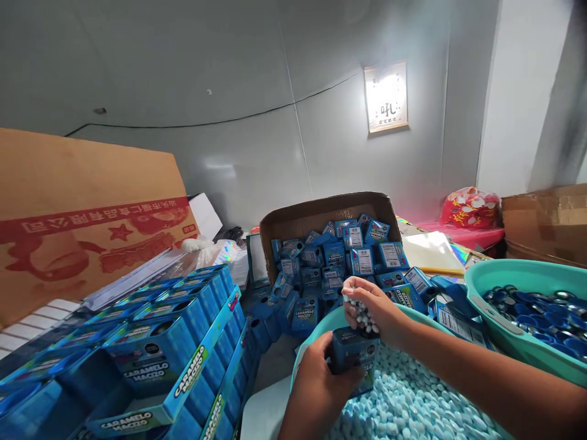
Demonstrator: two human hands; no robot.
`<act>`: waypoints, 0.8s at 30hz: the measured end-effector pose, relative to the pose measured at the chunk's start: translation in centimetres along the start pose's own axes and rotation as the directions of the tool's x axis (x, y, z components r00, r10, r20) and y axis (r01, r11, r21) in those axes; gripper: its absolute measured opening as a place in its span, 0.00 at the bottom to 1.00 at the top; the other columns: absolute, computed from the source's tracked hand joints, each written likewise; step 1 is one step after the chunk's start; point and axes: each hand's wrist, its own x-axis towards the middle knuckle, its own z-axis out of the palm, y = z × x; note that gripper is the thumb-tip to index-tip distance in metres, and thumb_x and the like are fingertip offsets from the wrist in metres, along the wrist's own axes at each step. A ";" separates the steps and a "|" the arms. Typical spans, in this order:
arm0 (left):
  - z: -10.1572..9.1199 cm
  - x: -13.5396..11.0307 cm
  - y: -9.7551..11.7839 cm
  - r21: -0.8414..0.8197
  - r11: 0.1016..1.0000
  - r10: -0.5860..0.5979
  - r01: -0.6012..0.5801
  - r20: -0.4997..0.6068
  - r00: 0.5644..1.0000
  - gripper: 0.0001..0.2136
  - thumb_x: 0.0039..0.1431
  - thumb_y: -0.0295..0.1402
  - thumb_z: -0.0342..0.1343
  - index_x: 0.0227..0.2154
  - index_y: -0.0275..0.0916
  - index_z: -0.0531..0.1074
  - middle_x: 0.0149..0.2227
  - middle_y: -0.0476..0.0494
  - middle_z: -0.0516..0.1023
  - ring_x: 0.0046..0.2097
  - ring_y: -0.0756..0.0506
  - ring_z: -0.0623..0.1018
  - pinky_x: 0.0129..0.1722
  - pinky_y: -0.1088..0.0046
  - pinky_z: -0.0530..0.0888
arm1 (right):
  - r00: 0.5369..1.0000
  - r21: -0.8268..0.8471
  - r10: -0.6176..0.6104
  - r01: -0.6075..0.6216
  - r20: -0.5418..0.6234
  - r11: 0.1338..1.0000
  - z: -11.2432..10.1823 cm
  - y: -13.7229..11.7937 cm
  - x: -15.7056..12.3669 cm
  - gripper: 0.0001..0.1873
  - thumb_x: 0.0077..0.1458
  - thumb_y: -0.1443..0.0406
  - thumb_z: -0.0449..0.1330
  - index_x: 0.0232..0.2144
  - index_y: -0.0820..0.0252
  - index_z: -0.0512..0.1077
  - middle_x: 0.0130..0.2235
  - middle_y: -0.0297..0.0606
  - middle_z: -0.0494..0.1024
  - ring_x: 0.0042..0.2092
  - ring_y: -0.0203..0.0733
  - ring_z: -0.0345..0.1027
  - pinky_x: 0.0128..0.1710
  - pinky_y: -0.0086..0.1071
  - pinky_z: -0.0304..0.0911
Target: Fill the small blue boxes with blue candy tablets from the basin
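My left hand [321,382] is wrapped round a small blue candy box [352,351], held over a turquoise basin [300,360]. Pale blue candies [422,391] fill that basin. Just above the box, my right hand [373,308] is closed round a handful of the same candies [361,310], some showing between the fingers. Its lower edge is at the top of the box, and the box's opening is hidden from view. Behind both hands, a tipped cardboard carton [325,205] spills many blue boxes [334,253] toward the basin.
Stacked display trays [195,373] of blue boxes stand at the left, beside a large printed carton [87,177]. A second turquoise basin [477,293] at the right holds blue round lids [545,315]. Farther back are a red patterned bag [471,208] and a brown carton [545,220].
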 end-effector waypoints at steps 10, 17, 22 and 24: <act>-0.4 0.1 0.3 0.100 0.995 -0.008 0.002 0.057 0.998 0.16 0.40 0.25 0.61 0.36 0.39 0.79 0.32 0.46 0.81 0.34 0.44 0.77 0.34 0.71 0.73 | 1.000 -0.011 0.002 -0.002 -0.005 1.000 0.5 -0.3 -0.2 0.16 0.50 0.55 0.65 0.28 0.56 0.64 0.17 0.23 0.65 0.19 0.32 0.60 0.20 0.25 0.53; -0.5 -0.1 0.7 0.147 0.989 -0.012 0.000 0.079 0.997 0.15 0.42 0.26 0.61 0.37 0.38 0.77 0.33 0.47 0.80 0.34 0.45 0.76 0.34 0.71 0.72 | 1.000 0.039 -0.005 0.004 0.026 0.999 0.5 -0.3 -0.4 0.16 0.50 0.56 0.67 0.28 0.56 0.64 0.18 0.24 0.65 0.20 0.31 0.60 0.21 0.25 0.54; -0.7 -0.1 0.6 0.184 0.983 0.010 -0.031 0.114 0.993 0.15 0.43 0.27 0.61 0.38 0.39 0.76 0.34 0.48 0.79 0.34 0.47 0.75 0.35 0.72 0.71 | 0.998 0.054 -0.037 0.034 0.055 0.998 0.4 -0.3 -0.4 0.14 0.50 0.58 0.66 0.27 0.56 0.65 0.18 0.26 0.66 0.20 0.32 0.62 0.22 0.25 0.56; -0.7 -0.1 0.4 0.194 0.980 0.030 -0.053 0.118 0.993 0.14 0.44 0.28 0.61 0.37 0.39 0.76 0.34 0.48 0.79 0.34 0.47 0.75 0.34 0.72 0.71 | 0.997 0.067 -0.043 0.038 0.062 0.997 0.3 -0.2 -0.4 0.13 0.49 0.59 0.66 0.27 0.56 0.65 0.18 0.26 0.67 0.20 0.33 0.62 0.22 0.25 0.56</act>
